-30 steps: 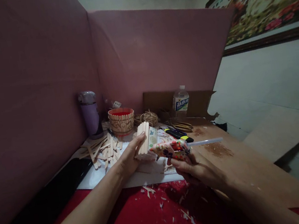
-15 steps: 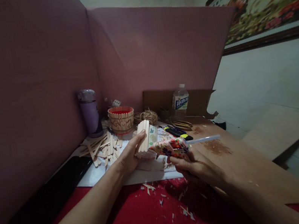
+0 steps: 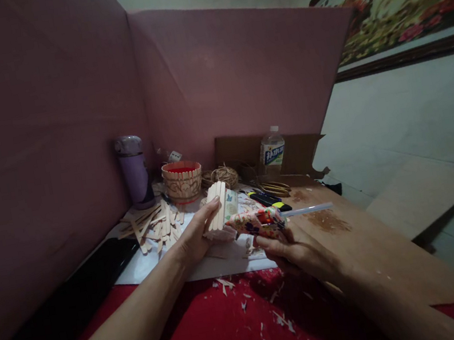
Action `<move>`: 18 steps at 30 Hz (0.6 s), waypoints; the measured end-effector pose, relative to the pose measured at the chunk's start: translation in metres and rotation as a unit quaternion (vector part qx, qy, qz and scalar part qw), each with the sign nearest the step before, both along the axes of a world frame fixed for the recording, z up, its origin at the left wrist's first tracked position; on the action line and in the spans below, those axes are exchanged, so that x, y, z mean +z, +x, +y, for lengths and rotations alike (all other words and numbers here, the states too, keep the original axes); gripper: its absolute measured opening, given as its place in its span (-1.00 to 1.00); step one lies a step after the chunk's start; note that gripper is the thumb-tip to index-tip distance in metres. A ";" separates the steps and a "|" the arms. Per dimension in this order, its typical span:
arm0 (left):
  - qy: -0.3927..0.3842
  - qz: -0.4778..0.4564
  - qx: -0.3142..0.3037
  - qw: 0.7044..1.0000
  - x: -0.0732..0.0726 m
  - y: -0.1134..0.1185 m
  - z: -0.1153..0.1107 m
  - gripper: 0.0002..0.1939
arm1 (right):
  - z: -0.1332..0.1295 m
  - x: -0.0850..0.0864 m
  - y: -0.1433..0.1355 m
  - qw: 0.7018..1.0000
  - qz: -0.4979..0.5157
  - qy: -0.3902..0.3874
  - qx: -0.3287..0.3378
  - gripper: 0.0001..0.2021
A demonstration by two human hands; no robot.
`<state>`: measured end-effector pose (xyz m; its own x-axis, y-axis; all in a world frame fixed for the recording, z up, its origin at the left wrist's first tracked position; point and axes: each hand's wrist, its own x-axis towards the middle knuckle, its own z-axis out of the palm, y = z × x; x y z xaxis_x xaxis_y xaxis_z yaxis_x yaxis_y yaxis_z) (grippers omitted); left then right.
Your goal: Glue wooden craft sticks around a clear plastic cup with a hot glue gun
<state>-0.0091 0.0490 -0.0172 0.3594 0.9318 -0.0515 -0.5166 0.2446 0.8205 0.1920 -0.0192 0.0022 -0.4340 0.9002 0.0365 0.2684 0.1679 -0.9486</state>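
Note:
My left hand grips a small box whose near-left side is covered with pale craft sticks; a printed side with a butterfly shows at its right. My right hand is wrapped round a flower-patterned glue gun, with a clear glue stick sticking out of its back to the right. The gun's tip points left at the lower edge of the box. Whether tip and box touch is too small to tell. Loose craft sticks lie on white paper to the left.
Behind stand a purple bottle, a stick-covered basket with red inside, twine and a clear labelled bottle. Black-and-yellow tools lie behind the glue gun. Scraps dot the red cloth; cardboard covers the right side.
The whole view has shifted slightly. Both hands, the box and the glue gun keep nearly the same positions relative to one another.

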 end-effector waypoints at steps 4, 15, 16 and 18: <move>0.014 0.039 0.004 0.999 0.002 0.001 -0.002 -0.59 | 0.001 -0.002 0.001 1.000 0.000 0.007 0.001 -0.51; -0.004 0.038 0.004 0.999 0.014 0.007 -0.013 -0.68 | 0.003 -0.005 0.001 1.000 0.024 0.009 -0.007 -0.51; -0.004 0.040 0.005 0.999 0.014 0.007 -0.013 -0.68 | 0.003 -0.004 0.001 1.000 0.025 0.011 -0.007 -0.51; 0.000 0.045 0.008 0.999 0.014 0.007 -0.013 -0.67 | 0.003 -0.004 0.001 1.000 0.026 0.009 -0.007 -0.51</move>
<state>-0.0025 0.0360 -0.0033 0.3384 0.9374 -0.0829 -0.4444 0.2369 0.8639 0.1932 -0.0159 -0.0017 -0.4187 0.9051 0.0743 0.2215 0.1811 -0.9582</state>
